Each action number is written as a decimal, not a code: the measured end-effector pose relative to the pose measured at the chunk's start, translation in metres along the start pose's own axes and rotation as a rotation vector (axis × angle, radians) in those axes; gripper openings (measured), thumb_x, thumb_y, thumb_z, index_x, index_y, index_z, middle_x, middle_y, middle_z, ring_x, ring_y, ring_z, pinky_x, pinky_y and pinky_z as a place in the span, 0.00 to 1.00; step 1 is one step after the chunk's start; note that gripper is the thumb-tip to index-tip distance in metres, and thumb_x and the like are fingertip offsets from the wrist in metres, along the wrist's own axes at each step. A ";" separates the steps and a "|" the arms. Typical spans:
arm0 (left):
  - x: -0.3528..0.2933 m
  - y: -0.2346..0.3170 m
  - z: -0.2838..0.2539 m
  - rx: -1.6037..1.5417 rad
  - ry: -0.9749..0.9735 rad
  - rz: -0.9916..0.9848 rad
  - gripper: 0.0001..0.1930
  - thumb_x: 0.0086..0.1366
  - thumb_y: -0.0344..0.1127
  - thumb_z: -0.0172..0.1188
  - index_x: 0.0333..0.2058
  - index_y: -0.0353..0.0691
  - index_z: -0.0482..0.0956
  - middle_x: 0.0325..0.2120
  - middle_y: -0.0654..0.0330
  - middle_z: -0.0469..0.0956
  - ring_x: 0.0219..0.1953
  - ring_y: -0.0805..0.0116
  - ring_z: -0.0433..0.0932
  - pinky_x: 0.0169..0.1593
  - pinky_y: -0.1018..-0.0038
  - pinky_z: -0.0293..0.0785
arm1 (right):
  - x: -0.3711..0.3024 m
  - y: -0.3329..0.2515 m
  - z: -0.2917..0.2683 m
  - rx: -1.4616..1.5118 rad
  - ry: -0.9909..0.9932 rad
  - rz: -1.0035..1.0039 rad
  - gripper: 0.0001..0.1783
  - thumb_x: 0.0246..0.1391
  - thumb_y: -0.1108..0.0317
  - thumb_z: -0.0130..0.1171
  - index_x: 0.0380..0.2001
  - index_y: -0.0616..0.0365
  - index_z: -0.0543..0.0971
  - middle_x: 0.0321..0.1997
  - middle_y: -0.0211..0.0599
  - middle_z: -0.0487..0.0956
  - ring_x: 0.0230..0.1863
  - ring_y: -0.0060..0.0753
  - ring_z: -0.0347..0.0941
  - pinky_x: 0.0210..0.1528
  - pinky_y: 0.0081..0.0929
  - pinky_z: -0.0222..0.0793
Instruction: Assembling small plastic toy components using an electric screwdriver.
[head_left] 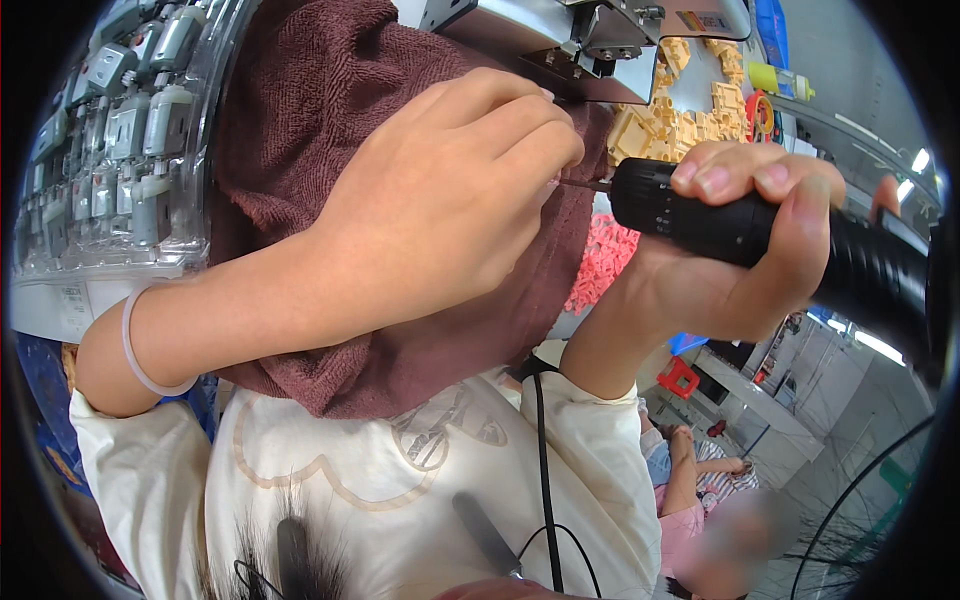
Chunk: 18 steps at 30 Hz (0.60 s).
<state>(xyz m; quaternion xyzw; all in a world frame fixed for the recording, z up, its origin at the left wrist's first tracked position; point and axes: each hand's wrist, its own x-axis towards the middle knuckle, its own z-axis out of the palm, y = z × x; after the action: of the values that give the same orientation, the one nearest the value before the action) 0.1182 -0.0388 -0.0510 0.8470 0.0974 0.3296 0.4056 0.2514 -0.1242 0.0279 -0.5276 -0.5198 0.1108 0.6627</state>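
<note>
A dark brown towel covers most of the middle of the view, draped over the work surface and reaching down to the person's cream top. To its far left stands a clear plastic tray packed with rows of small grey motors. At the far edge a metal machine fixture overhangs the towel, with a heap of tan plastic parts just right of it and a patch of pink plastic parts nearer, below the tool.

The left hand lies on the towel with its fingers curled into a loose fist, knuckles turned right; whatever it pinches is hidden beneath the fingers, so I cannot tell what it holds. A pale bracelet circles that wrist.

The right hand is clenched round a black electric screwdriver, thumb over the top and fingers wrapped under the barrel. The tool's long axis runs almost level, right to left, and its thin bit points straight at the left hand's curled fingers, the tip touching or just beside them. So the work point sits at the left fist, directly left of the driver, and the left hand is the nearer one to it
</note>
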 end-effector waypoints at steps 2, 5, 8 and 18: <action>-0.001 0.001 0.003 -0.011 0.018 0.013 0.12 0.56 0.25 0.62 0.40 0.37 0.76 0.42 0.58 0.78 0.51 0.52 0.75 0.52 0.62 0.74 | 0.006 -0.001 0.001 0.005 0.086 0.005 0.09 0.59 0.65 0.48 0.34 0.62 0.70 0.26 0.37 0.71 0.21 0.32 0.69 0.25 0.28 0.69; -0.002 0.002 0.006 0.001 0.041 0.024 0.12 0.55 0.24 0.62 0.40 0.37 0.77 0.43 0.57 0.78 0.54 0.50 0.75 0.53 0.61 0.74 | 0.027 -0.003 -0.012 0.036 0.097 0.031 0.08 0.56 0.66 0.50 0.33 0.60 0.70 0.27 0.36 0.71 0.22 0.31 0.69 0.27 0.30 0.68; -0.004 0.003 0.007 -0.011 0.052 0.012 0.11 0.54 0.24 0.62 0.39 0.36 0.78 0.43 0.58 0.78 0.55 0.49 0.74 0.54 0.60 0.74 | 0.055 -0.003 -0.018 -0.005 0.139 0.000 0.08 0.49 0.65 0.55 0.28 0.57 0.69 0.28 0.35 0.70 0.27 0.31 0.68 0.31 0.34 0.67; 0.000 0.005 0.007 -0.015 0.068 -0.003 0.12 0.53 0.25 0.63 0.38 0.39 0.78 0.42 0.60 0.78 0.53 0.52 0.75 0.52 0.62 0.74 | 0.074 0.044 -0.024 0.220 0.277 -0.034 0.11 0.48 0.63 0.53 0.26 0.62 0.71 0.23 0.44 0.70 0.26 0.37 0.70 0.34 0.35 0.70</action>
<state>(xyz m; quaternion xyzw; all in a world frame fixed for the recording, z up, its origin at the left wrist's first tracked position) 0.1220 -0.0467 -0.0509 0.8319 0.1099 0.3584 0.4091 0.3203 -0.0681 0.0372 -0.4531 -0.4171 0.0818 0.7836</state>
